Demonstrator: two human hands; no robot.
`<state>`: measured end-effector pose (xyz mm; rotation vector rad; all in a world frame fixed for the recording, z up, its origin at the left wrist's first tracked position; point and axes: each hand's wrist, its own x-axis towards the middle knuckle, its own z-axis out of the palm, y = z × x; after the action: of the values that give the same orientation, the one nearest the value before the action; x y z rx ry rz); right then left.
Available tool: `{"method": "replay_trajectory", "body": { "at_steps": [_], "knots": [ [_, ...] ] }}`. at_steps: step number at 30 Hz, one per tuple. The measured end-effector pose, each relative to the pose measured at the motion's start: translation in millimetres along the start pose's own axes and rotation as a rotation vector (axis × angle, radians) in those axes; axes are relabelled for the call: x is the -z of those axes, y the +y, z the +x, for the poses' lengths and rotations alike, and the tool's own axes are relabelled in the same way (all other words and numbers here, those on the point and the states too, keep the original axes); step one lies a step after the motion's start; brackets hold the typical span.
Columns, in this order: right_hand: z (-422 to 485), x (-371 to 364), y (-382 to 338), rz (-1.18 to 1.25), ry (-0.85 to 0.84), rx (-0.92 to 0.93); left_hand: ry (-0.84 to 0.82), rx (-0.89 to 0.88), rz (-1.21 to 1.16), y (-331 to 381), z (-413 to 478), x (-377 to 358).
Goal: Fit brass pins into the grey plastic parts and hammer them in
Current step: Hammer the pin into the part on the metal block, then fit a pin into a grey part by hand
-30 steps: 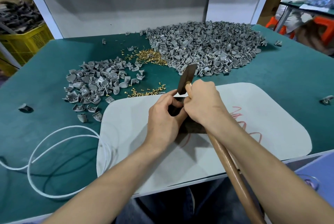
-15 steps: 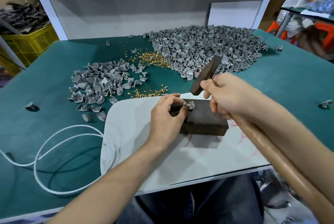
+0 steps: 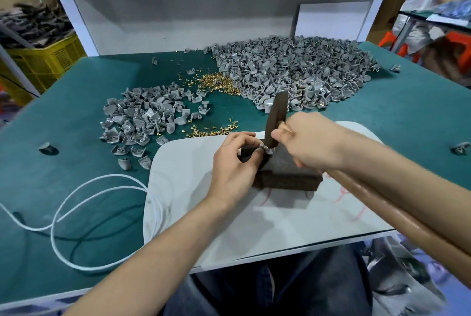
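Nearest, on a dark block (image 3: 288, 170) on the white mat (image 3: 204, 213), the left hand (image 3: 234, 162) has its grip pinching a grey part (image 3: 265, 148) and the right hand (image 3: 311, 142) has its grip wrapped round a hammer (image 3: 276, 116) whose head is at the part, so this looks like the hammering step, calling next for a square blow clear of the fingers, with loose brass pins (image 3: 219, 83) and a heap of grey parts (image 3: 293, 71) farther back on the worktop (image 3: 76, 162).

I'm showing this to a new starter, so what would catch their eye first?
At the centre, the left hand pinches a grey part on a dark block while the right hand holds a hammer against it. Behind, a big heap of grey parts covers the far tabletop, with brass pins at its left.
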<state>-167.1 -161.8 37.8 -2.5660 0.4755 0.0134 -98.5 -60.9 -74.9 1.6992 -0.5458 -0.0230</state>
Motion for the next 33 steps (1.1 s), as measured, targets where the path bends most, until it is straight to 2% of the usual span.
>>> {"method": "replay_trajectory", "body": {
  "at_steps": [3, 6, 8, 11, 13, 16, 19, 21, 24, 27, 30, 33],
  "knots": [
    [5.0, 4.6, 2.5, -0.066, 0.065, 0.074, -0.008, -0.004, 0.006, 0.7, 0.4, 1.0],
    [5.7, -2.5, 6.4, -0.077, 0.004, 0.065, -0.009, -0.021, 0.049, -0.3, 0.1, 1.4],
    [10.8, 3.1, 14.0, 0.217, -0.049, 0.016, -0.007, -0.024, 0.054, -0.7, -0.2, 1.4],
    [33.1, 20.3, 38.9, 0.776, 0.07, -0.045, -0.005, -0.016, 0.039, -0.4, -1.1, 1.8],
    [52.9, 25.8, 60.2, 1.052, 0.136, -0.096, 0.0, -0.008, 0.055, 1.3, -2.2, 1.9],
    [76.3, 12.9, 97.8, 1.351, 0.182, -0.295, -0.011, 0.022, 0.041, 4.0, -5.0, 4.3],
    [88.5, -4.4, 126.8, 1.474, 0.185, -0.404, -0.049, 0.103, 0.004, 5.7, -0.6, 10.8],
    [96.4, -9.6, 135.1, 1.4, 0.269, -0.43, -0.039, 0.133, 0.01, 11.1, 11.5, 14.2],
    [107.7, -18.6, 136.0, 1.138, 0.426, -0.423, -0.058, 0.105, 0.093, 30.2, 57.1, 6.2],
    [110.0, -28.0, 136.8, 0.612, 0.514, -0.365, -0.084, 0.029, 0.143, 48.6, 115.2, -15.7],
    [106.0, -25.8, 145.8, 0.179, 0.577, -0.42, -0.117, -0.031, 0.389, 45.4, 162.9, -28.2],
    [103.6, -22.2, 150.9, 0.057, 0.582, -0.449, -0.212, 0.034, 0.734, 23.6, 176.3, -1.8]
  ]
}}
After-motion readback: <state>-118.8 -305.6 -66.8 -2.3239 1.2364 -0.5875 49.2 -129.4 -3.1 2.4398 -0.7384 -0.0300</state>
